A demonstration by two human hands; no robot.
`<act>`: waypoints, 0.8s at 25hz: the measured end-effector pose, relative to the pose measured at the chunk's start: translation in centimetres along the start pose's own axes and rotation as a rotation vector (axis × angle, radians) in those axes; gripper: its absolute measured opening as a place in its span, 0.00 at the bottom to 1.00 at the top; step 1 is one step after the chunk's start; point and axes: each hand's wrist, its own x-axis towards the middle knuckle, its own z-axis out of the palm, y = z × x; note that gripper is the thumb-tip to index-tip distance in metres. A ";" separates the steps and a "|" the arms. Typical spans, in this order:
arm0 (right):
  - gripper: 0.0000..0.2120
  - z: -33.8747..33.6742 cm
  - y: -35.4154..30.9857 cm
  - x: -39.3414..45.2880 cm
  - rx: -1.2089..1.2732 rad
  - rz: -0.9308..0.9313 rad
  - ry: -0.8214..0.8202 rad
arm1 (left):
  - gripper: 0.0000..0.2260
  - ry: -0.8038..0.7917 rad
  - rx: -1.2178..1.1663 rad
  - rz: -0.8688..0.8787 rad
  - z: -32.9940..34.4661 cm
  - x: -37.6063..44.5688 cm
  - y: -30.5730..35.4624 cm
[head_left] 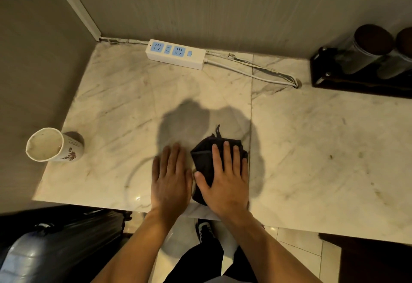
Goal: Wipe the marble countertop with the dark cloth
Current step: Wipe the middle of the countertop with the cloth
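The dark cloth, folded into a small pad with a loose string at its far end, lies on the pale marble countertop near the front edge. My right hand presses flat on top of the cloth, fingers spread, covering its near half. My left hand rests flat on the bare marble just left of the cloth, fingers together and pointing away from me, holding nothing.
A paper cup stands at the left edge. A white power strip with its cable lies along the back wall. A dark rack with two cylinders occupies the back right. A black bin bag sits below left.
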 end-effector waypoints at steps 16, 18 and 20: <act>0.32 -2.8 11.4 -3.1 -0.080 -0.290 -0.069 | 0.24 -0.001 -0.084 0.068 0.5 -1.5 7.8; 0.31 -3.4 13.2 -2.3 -0.125 -0.342 -0.091 | 0.24 -0.001 -0.090 0.078 0.7 -1.2 8.6; 0.31 -3.9 14.3 -1.3 -0.152 -0.374 -0.109 | 0.24 0.001 -0.099 0.093 0.9 -0.9 9.2</act>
